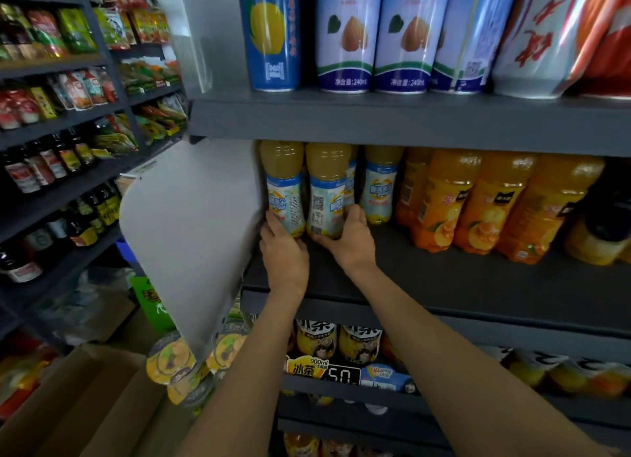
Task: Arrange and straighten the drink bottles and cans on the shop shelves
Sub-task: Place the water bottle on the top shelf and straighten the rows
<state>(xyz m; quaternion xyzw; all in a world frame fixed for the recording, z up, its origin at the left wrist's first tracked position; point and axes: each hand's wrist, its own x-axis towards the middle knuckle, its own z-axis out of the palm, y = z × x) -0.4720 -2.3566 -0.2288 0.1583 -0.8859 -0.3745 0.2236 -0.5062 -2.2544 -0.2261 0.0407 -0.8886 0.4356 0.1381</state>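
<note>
Yellow juice bottles with pale blue labels stand at the left end of the middle shelf (444, 286). My left hand (281, 248) grips the base of the leftmost bottle (285, 183), next to the grey end panel. My right hand (351, 234) wraps around the lower part of the second bottle (326, 190), thumb on its right side. A third such bottle (380, 183) stands apart to the right, with another partly hidden behind. Orange drink bottles (485, 204) fill the shelf further right. Their caps are hidden by the shelf above.
Blue and white cans (345, 36) line the upper shelf. Iced tea bottles (317, 340) and a price tag (341, 374) sit on the lower shelf. A grey end panel (191, 234) bounds the left. Snack shelves (61, 115) and a cardboard box (85, 405) lie left.
</note>
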